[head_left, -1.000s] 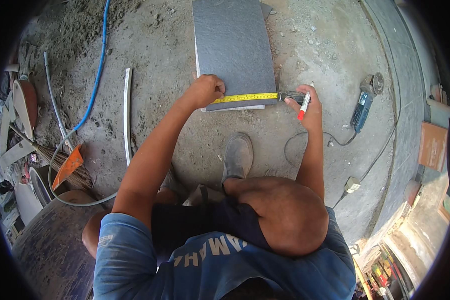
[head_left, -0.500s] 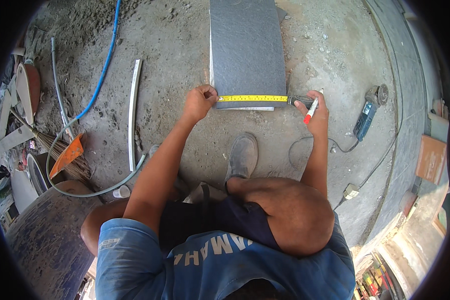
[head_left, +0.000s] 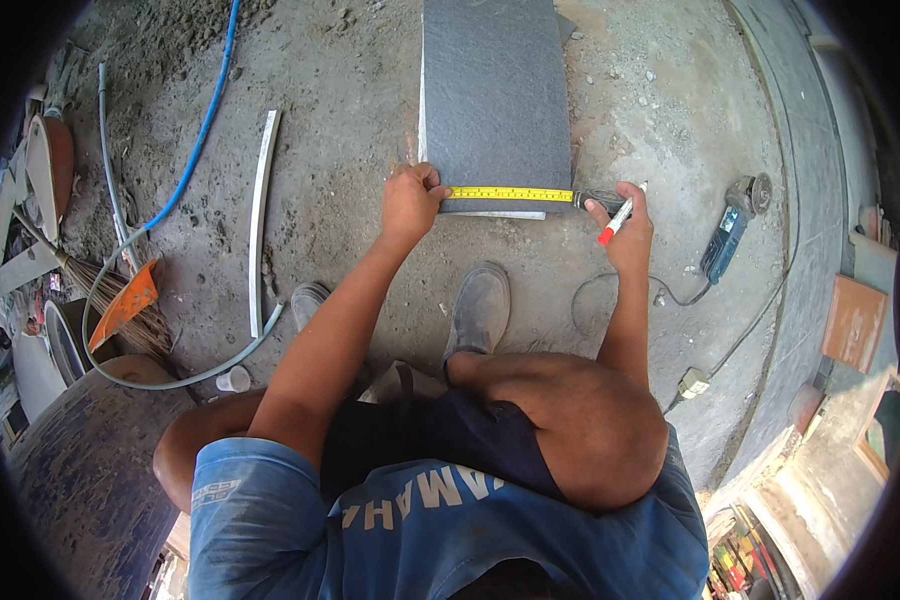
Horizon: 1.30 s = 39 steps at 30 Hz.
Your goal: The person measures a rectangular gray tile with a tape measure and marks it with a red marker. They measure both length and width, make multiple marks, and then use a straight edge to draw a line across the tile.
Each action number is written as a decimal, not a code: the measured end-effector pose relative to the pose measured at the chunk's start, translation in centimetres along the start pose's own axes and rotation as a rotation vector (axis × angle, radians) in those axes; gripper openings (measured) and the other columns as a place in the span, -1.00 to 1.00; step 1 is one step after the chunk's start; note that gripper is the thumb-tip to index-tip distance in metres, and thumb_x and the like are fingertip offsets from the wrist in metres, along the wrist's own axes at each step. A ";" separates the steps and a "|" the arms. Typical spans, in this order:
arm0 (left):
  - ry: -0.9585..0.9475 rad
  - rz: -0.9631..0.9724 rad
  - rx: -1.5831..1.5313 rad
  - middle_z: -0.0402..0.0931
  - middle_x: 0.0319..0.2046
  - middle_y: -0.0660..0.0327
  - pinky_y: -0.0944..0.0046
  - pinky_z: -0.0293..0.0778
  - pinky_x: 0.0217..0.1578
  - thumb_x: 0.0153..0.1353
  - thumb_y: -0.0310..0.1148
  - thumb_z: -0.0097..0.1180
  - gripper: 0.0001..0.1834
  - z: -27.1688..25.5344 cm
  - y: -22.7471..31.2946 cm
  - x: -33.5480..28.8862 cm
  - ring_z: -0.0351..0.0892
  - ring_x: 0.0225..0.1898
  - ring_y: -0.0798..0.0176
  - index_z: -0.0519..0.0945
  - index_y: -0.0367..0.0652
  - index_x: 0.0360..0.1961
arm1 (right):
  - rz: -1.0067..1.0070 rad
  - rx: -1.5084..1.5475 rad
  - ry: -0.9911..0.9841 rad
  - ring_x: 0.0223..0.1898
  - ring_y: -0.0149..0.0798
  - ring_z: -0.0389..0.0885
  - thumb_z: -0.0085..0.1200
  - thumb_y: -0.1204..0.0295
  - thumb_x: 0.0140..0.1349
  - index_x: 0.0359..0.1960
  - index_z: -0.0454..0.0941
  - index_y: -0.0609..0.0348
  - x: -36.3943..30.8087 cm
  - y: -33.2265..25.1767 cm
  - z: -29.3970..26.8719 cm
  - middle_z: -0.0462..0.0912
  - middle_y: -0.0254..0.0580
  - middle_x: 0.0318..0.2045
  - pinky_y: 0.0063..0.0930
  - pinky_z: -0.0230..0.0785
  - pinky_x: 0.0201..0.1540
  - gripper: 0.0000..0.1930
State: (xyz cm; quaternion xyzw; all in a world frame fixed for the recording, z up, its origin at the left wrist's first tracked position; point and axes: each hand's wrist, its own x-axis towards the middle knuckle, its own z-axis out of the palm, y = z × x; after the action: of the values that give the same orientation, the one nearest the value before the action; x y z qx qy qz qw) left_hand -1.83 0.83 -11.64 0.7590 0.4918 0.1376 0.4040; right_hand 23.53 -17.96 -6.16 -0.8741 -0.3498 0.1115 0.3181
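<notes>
Gray slab (head_left: 495,100) lies between and beyond the hands, long axis running away; yellow tape (head_left: 510,194) crosses its near end, roughly square to that axis. Left hand (head_left: 410,203) pinches the tape's left end at the slab's left edge (tip hidden by fingers). Right hand (head_left: 630,222), clamped on tape case (head_left: 597,200) plus marker (head_left: 616,221), sits just off the right edge.

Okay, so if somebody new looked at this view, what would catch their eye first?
Likely the bright yellow tape, running across the near end of the dark gray tile between the left hand and the right hand. Next, perhaps the red-capped marker in the right hand, then the blue hose curving through the upper left.
</notes>
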 end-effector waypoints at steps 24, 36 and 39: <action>-0.004 0.070 0.045 0.48 -0.51 0.08 0.15 0.43 -0.30 -0.08 -0.41 0.40 -0.83 0.3 0.3 0.4 0.48 -0.35 0.10 0.63 -0.19 -0.50 | -0.764 -0.253 0.145 0.19 0.04 0.34 0.34 0.16 0.02 -0.01 0.55 -0.03 -1.0 -3.2 5.9 0.53 -0.10 0.12 0.07 0.11 0.19 -0.52; 0.005 0.022 0.028 0.50 -0.44 0.06 0.14 0.45 -0.26 -0.12 -0.39 0.43 -0.79 0.4 -0.2 0.3 0.51 -0.30 0.07 0.63 -0.20 -0.48 | -1.071 0.240 -0.317 -0.32 -0.08 0.57 0.28 0.23 0.11 -0.03 0.55 0.13 1.5 -2.7 7.3 0.58 -0.13 -0.30 -0.25 0.44 -0.21 -0.58; -0.014 0.024 0.028 0.50 -0.41 0.05 0.13 0.45 -0.25 -0.12 -0.38 0.44 -0.78 0.2 -0.2 0.6 0.51 -0.30 0.06 0.64 -0.20 -0.47 | -1.002 0.313 -0.338 -0.44 -0.08 0.60 0.29 0.34 0.07 -0.10 0.57 0.18 1.5 -2.6 7.8 0.62 -0.12 -0.41 -0.28 0.44 -0.34 -0.64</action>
State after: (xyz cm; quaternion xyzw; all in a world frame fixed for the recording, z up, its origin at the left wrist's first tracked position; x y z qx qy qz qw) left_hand -1.51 1.26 -12.00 0.7713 0.4816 0.1301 0.3953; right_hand 19.95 -11.78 -10.47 -0.5128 -0.7485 0.1358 0.3980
